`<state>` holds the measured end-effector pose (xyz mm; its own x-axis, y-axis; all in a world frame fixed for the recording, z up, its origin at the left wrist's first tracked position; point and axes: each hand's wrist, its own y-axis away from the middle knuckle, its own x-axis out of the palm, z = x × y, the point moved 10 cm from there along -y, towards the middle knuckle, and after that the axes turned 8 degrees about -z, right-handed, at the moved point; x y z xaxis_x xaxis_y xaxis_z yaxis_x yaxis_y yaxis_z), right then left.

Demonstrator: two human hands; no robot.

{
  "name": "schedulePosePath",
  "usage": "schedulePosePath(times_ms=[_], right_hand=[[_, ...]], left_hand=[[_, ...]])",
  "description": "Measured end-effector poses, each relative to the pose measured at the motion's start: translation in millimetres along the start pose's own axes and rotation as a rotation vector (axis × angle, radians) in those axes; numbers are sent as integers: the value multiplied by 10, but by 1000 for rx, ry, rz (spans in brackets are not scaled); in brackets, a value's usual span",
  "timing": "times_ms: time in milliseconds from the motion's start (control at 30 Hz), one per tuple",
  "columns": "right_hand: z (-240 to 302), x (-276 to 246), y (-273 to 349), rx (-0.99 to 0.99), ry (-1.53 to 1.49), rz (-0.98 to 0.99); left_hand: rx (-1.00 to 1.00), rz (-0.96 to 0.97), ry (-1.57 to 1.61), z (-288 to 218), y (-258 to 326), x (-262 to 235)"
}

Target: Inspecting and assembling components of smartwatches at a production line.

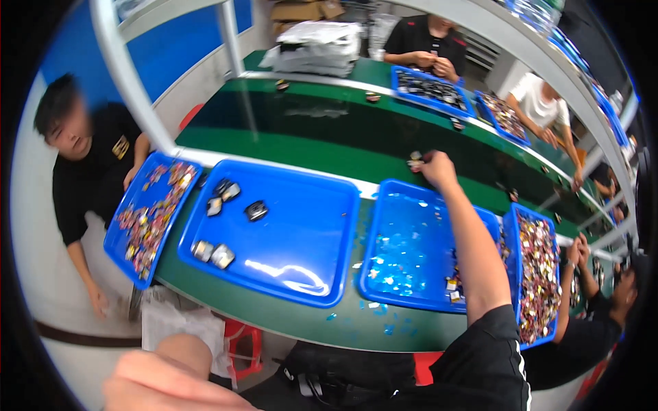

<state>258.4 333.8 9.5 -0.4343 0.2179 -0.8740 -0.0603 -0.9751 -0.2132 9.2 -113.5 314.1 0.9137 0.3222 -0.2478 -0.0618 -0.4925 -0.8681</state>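
The part (pixel 415 164) is at the right hand's (pixel 437 169) fingertips, to their left, over the green belt (pixel 281 145), on the far side of the scrap-strewn tray (pixel 372 236). The right hand is clearly nearer; the left hand (pixel 171 385), blurred, is at the near left, well apart from it. Whether the right fingers grip the part, or the left hand's are closed, cannot be told. The part shows too small to tell its long axis or which way it points.

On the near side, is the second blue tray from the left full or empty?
Nearly empty: the tray holds only a few small parts, mostly toward its left.
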Motion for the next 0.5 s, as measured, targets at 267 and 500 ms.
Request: schedulePosePath(times_ms=[267,500], right_hand=[[-794,-717,-16,19,-91,-308],[226,-2058,1261,-302,-59,-34]], left_hand=[[-113,-28,-468,1012,268,-441],[-400,716,-951,3133,1364,275]])
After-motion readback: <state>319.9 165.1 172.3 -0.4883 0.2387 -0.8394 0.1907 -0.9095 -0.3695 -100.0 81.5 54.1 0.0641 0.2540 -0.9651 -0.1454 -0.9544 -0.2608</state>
